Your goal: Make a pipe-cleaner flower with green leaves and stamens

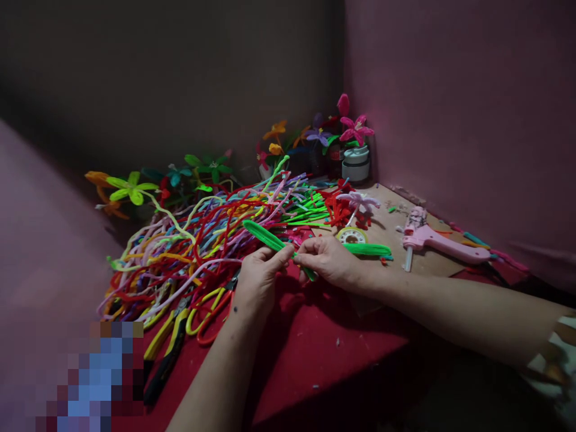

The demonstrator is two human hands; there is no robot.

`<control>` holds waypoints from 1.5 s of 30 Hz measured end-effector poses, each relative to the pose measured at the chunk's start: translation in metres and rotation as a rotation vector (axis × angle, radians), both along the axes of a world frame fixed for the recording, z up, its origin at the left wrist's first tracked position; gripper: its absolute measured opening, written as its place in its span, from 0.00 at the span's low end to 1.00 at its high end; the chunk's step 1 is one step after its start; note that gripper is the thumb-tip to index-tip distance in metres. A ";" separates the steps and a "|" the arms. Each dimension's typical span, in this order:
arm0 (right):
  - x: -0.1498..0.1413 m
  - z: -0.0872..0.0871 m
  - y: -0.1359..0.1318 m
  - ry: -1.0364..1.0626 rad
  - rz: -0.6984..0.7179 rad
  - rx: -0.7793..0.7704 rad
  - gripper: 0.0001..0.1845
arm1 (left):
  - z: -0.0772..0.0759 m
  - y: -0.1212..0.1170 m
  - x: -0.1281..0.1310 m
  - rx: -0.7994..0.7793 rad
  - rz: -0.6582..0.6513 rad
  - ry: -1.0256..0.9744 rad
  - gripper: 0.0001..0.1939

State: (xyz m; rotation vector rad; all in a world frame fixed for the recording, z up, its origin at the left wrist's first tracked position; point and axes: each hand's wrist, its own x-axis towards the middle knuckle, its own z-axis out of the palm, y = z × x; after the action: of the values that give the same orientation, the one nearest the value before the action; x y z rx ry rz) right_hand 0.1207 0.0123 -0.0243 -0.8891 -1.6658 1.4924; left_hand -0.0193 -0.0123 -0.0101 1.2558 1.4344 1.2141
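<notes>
A bright green pipe cleaner leaf, bent into a long narrow loop, is pinched between both hands above the red table. My left hand grips it with thumb and forefinger near its lower end. Close against it, my right hand has its fingertips closed on the same end, where a short green tip pokes out below. Another green pipe cleaner leaf lies on the board just beyond my right hand. The fingers partly hide the spot where they meet.
A large heap of coloured pipe cleaners spreads at left, with pliers and scissors before it. A pink glue gun rests on the brown board. Pipe cleaner flowers stand at the back by the walls.
</notes>
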 end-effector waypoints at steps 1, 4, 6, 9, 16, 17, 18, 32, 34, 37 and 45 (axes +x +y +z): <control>0.000 -0.001 -0.001 -0.009 0.015 -0.008 0.11 | 0.000 0.000 0.001 -0.006 0.028 -0.019 0.15; 0.000 -0.002 -0.002 -0.039 0.059 -0.048 0.09 | 0.002 -0.001 0.003 0.013 0.094 -0.010 0.13; 0.001 0.000 -0.002 -0.033 0.099 -0.088 0.09 | 0.002 -0.001 0.002 0.014 0.074 -0.035 0.11; 0.002 0.001 -0.001 0.007 0.136 -0.137 0.09 | -0.001 0.000 0.001 -0.002 0.013 -0.074 0.09; -0.002 -0.006 -0.001 -0.002 0.052 -0.153 0.09 | -0.004 0.001 0.005 0.131 0.062 -0.008 0.08; -0.003 -0.007 -0.001 -0.020 0.039 -0.131 0.09 | -0.002 0.001 0.005 0.131 0.083 -0.009 0.08; -0.003 -0.008 -0.002 -0.037 0.030 -0.104 0.09 | 0.001 0.001 0.004 0.130 0.107 -0.011 0.08; -0.002 -0.007 -0.007 -0.069 0.105 -0.151 0.09 | 0.012 0.004 -0.019 0.311 0.314 0.183 0.11; -0.002 -0.007 -0.006 -0.070 0.114 -0.166 0.08 | 0.012 0.004 -0.019 0.366 0.316 0.231 0.10; -0.001 -0.009 -0.004 -0.064 0.115 -0.165 0.08 | 0.011 0.005 -0.020 0.362 0.323 0.253 0.10; -0.001 -0.010 -0.004 -0.069 0.144 -0.169 0.09 | 0.007 0.010 -0.025 0.347 0.385 0.368 0.10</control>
State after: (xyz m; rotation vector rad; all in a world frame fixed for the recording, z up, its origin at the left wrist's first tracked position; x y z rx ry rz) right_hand 0.1199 0.0084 -0.0344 -0.9355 -1.7030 1.7392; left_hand -0.0439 -0.0022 -0.0030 1.5439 1.8502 1.6012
